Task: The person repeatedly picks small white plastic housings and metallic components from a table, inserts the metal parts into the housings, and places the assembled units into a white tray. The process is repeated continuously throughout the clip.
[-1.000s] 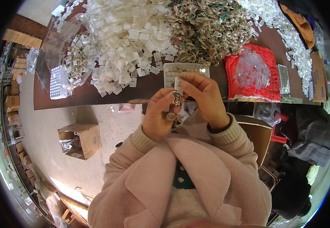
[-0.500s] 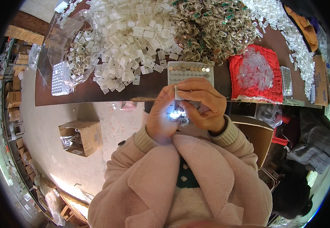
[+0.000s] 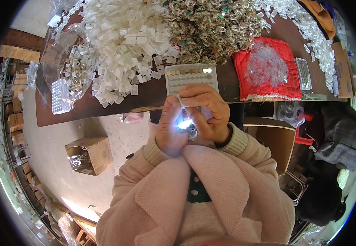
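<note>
The left hand [image 3: 170,126] and right hand [image 3: 211,114] are gripping a white piece [image 3: 181,101], a light [image 3: 184,124] glowing between them. They are partly hiding a tray [image 3: 178,83] beyond; cases [image 3: 120,49] are lying left, red cloth [image 3: 293,82] right.

Pale floor [image 3: 51,151] to my left: open cardboard box [image 3: 100,157], shiny clear plastic [image 3: 76,160] inside. By my right side: brown carton [image 3: 279,143], red object [image 3: 305,141], grey plaid cloth [image 3: 342,141]. Ahead, far right, I see orange cloth [image 3: 324,21].
</note>
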### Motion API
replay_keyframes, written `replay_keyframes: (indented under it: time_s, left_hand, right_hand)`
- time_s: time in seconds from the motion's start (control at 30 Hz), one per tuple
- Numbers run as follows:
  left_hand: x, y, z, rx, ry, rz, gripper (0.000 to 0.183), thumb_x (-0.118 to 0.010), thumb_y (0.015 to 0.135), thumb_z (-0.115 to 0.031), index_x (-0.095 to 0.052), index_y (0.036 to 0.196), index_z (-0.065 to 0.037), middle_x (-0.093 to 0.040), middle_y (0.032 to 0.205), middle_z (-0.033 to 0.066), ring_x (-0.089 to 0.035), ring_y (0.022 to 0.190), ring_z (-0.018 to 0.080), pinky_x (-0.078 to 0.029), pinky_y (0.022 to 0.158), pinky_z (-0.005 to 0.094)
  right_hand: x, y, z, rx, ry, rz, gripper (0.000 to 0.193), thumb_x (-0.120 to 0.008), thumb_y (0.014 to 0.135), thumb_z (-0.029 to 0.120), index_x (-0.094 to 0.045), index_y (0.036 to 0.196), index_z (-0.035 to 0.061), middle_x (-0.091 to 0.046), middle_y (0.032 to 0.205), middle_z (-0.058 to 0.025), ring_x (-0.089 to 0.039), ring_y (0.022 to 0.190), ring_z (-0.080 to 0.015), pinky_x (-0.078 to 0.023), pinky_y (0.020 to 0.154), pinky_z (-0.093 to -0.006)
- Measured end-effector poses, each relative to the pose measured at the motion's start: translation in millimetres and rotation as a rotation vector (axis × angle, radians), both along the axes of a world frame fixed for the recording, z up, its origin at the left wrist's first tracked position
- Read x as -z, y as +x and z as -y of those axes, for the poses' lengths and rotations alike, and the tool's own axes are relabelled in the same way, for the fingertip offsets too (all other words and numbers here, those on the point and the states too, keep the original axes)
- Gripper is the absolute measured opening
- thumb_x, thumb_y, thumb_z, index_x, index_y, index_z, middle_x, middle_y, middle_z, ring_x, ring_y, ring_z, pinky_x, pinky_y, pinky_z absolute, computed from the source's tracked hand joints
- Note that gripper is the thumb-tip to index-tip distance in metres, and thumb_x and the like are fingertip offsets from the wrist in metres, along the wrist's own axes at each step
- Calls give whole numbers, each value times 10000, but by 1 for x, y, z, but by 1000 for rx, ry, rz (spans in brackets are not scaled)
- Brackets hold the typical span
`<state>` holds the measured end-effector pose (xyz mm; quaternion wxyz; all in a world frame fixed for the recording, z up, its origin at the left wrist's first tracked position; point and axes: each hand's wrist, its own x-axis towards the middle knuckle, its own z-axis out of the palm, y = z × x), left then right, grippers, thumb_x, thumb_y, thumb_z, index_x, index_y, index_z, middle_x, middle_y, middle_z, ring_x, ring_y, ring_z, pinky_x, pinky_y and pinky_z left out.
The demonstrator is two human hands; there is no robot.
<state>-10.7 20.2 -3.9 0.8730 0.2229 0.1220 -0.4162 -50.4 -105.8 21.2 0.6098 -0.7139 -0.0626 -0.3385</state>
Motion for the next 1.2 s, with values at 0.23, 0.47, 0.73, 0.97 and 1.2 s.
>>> replay_keyframes:
  time_s: [0.23, 0.47, 0.73, 0.97, 1.2]
  left_hand:
    - [-8, -7, 7, 52, 236, -114, 232, -562, 1026, -326, -558, 1196, -168, -599, 947, -40, -519, 724, 44, -415, 584, 199]
    - [-11, -7, 18, 267, 90, 286, 218, -653, 970, -248, -571, 1123, -115, -644, 993, 60, -540, 769, 70, -480, 683, 201]
    - [-3, -7, 18, 239, 131, 216, 178, -669, 945, -136, -617, 1107, -82, -676, 994, 80, -464, 689, 50, -340, 507, 158]
    - [0, -4, 17, 219, 101, 204, 138, -643, 961, -111, -622, 1090, -66, -698, 997, 125, -458, 659, 41, -349, 509, 169]
    - [-5, -5, 18, 249, 187, 244, 217, -650, 969, -195, -588, 1140, -76, -578, 887, 46, -420, 638, 33, -335, 493, 158]
  right_hand:
    - [4, -15, 19, 79, -288, 68, 352, -657, 782, -100, -682, 1119, -1, -655, 1221, -205, -640, 1118, -355, -511, 939, -426]
    - [11, -69, 68, 263, -360, -231, 220, -712, 840, 19, -732, 1059, 21, -718, 1081, -153, -679, 897, -260, -540, 834, -354]
    - [37, -75, 126, 739, -501, -456, 173, -724, 830, -25, -730, 997, 21, -689, 883, -128, -677, 726, -234, -532, 654, -305]
    - [43, -70, 130, 780, -735, -507, 160, -730, 833, 34, -706, 992, 30, -650, 874, -131, -671, 745, -311, -533, 639, -358]
    - [38, -72, 130, 712, -651, -514, 97, -705, 845, 21, -678, 938, 19, -646, 868, -130, -661, 747, -333, -531, 641, -378]
